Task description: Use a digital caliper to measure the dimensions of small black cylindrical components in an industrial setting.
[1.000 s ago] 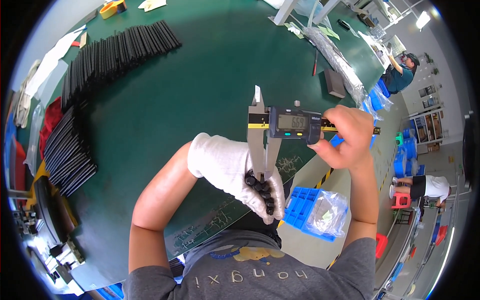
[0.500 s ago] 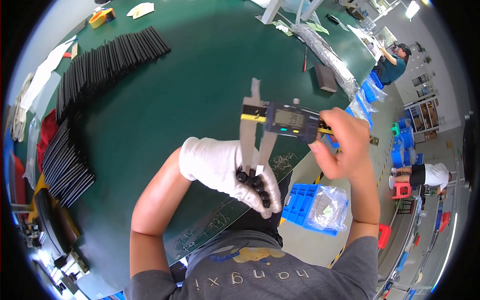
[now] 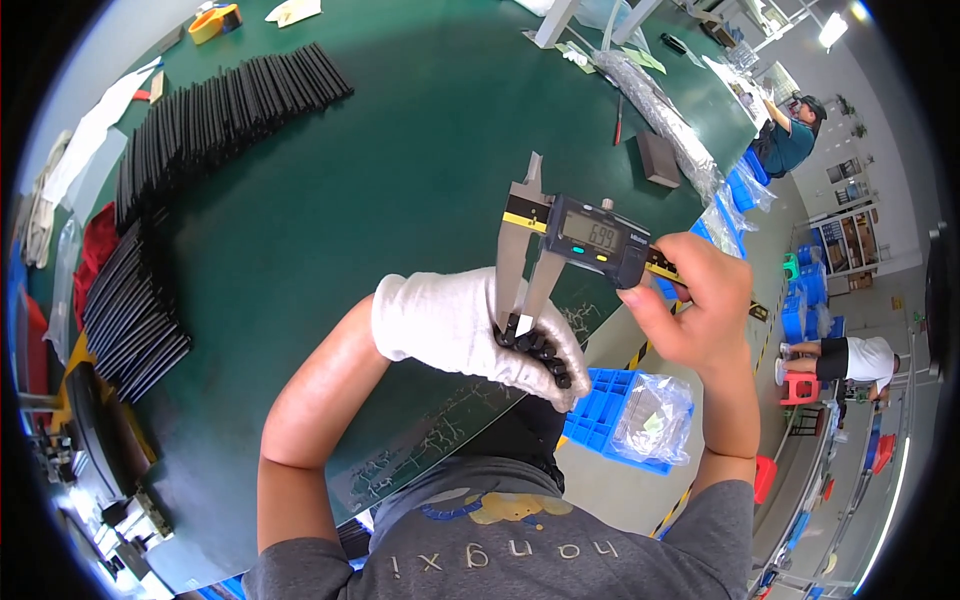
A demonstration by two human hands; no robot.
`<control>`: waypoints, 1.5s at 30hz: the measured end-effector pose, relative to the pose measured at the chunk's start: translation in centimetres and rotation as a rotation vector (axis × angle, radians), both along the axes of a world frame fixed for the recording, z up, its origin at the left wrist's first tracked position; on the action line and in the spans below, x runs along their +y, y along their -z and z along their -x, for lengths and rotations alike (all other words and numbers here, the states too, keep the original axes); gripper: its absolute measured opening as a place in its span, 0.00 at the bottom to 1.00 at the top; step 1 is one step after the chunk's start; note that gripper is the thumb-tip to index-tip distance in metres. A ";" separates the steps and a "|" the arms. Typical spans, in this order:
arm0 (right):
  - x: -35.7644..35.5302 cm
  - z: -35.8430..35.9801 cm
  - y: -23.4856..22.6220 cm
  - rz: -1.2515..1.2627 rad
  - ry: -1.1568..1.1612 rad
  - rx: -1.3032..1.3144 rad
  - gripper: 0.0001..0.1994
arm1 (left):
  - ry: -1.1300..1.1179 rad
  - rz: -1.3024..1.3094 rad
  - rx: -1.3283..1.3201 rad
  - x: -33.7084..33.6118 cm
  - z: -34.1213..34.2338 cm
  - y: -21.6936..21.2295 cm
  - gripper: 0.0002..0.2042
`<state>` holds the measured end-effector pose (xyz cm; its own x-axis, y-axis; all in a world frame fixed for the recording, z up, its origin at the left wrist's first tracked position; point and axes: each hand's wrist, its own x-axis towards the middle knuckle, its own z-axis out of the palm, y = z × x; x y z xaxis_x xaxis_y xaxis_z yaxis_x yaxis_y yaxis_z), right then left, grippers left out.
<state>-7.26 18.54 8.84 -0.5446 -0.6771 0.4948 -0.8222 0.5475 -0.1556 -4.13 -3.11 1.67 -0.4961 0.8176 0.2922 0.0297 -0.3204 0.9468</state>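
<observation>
My left hand [image 3: 450,318], in a white glove, is closed around several black rods [image 3: 541,352], whose round ends show in a row along the fingers. My bare right hand [image 3: 703,300] grips a digital caliper [image 3: 598,240] by the right end of its body, thumb underneath. The caliper's jaws point down to the rod ends, and their tips sit about one of them at the upper end of the row. The rods' lengths are hidden behind the glove.
Many black rods [image 3: 235,110] lie side by side in a curved row on the green table [image 3: 420,130]. A dark brown block [image 3: 657,160] and plastic-wrapped material [image 3: 655,105] lie at the far right. Below the table edge stands a blue crate [image 3: 605,410]. Two people work farther off.
Both hands and the caliper have shifted slightly right. The caliper's jaws have closed in around a rod end, and its display reading has changed.
</observation>
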 end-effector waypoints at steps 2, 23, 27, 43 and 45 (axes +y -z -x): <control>0.0 -0.1 -0.2 -0.058 0.040 0.020 0.16 | -0.002 0.007 0.019 -0.1 0.0 -0.1 0.09; 0.5 -2.1 0.2 -0.020 0.177 -0.141 0.14 | -0.228 0.020 -0.097 0.4 -1.2 -0.1 0.10; 0.5 -2.1 0.4 -0.026 0.176 -0.095 0.13 | -0.262 0.044 -0.070 0.5 -1.3 -0.3 0.10; 0.7 -2.4 -0.3 -0.032 0.276 0.100 0.16 | -0.506 0.047 -0.130 1.9 -2.0 -0.5 0.11; 0.7 -2.5 -0.6 -0.067 0.278 0.159 0.17 | -0.505 0.064 -0.122 1.9 -2.0 -0.6 0.11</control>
<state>-4.73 19.22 9.41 -0.6332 -0.5468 0.5478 -0.6505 0.7595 0.0062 -2.14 -1.20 2.23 -0.8604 0.4821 0.1652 0.0538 -0.2365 0.9701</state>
